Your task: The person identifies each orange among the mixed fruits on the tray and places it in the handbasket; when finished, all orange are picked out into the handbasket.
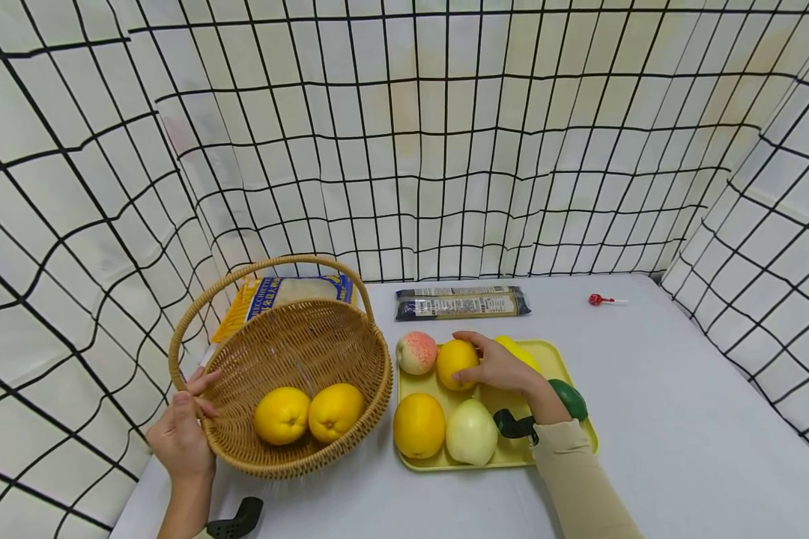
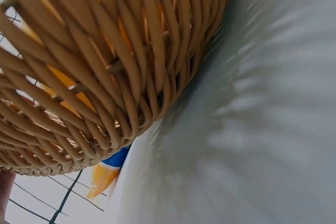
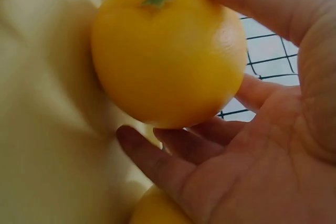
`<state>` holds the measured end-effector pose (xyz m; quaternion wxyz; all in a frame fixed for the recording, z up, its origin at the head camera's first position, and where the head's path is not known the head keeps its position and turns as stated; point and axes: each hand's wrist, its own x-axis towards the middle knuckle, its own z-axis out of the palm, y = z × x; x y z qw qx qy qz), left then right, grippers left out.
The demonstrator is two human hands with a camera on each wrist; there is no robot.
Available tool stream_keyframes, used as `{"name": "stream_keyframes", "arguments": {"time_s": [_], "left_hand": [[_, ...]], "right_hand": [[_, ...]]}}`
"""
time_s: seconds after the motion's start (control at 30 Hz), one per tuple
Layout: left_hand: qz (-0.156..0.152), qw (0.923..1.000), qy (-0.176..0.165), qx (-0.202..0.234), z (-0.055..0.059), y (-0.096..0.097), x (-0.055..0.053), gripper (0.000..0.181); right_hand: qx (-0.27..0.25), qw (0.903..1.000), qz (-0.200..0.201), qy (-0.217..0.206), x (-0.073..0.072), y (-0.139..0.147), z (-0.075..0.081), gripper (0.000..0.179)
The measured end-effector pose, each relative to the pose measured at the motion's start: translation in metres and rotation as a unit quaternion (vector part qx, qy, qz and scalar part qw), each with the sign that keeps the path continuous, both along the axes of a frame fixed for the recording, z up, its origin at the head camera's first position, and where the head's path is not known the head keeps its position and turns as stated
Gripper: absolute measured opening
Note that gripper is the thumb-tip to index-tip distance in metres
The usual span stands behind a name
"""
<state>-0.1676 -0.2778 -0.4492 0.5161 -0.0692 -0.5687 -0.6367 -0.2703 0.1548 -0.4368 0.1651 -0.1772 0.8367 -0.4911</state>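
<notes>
My left hand [image 1: 185, 434] grips the left rim of a wicker basket [image 1: 297, 329] beside the foot of its arched handle. The basket is tilted with its mouth facing me, and two orange-yellow fruits [image 1: 282, 415] lie low inside. Over a yellow tray [image 1: 554, 355], my right hand [image 1: 502, 365] holds an orange [image 1: 455, 367], thumb on one side and fingers round the other. In the right wrist view, the held orange [image 3: 168, 56] shows a green star-shaped stem mark. Around it are a peach [image 1: 416, 353], another orange [image 1: 419, 425] and a pale green pear-like fruit [image 1: 472, 433].
Partly behind my right arm are a yellow fruit [image 1: 515, 350] and a dark green fruit [image 1: 569, 399]. A blue and orange food bag [image 1: 263, 296] lies behind the basket. Farther back are a long dark packet [image 1: 461, 303] and a red lollipop [image 1: 595, 299]. Black-gridded white walls surround the table.
</notes>
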Motion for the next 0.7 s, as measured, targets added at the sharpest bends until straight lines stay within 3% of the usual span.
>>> {"name": "stream_keyframes", "arguments": {"time_s": [0.3,0.7], "left_hand": [[0.002,1.0000,0.001,0.001,0.0002,0.0002,-0.0002,0.054],[0.011,0.9999,-0.007,-0.001,-0.0013,0.0002,-0.0005,0.055]], "right_hand": [[0.020,0.9995,0.021,0.011,-0.0014,0.0014,-0.0061,0.093],[0.054,0.9982,-0.004,0.027,0.0022,-0.0025,-0.0040,0.097]]}}
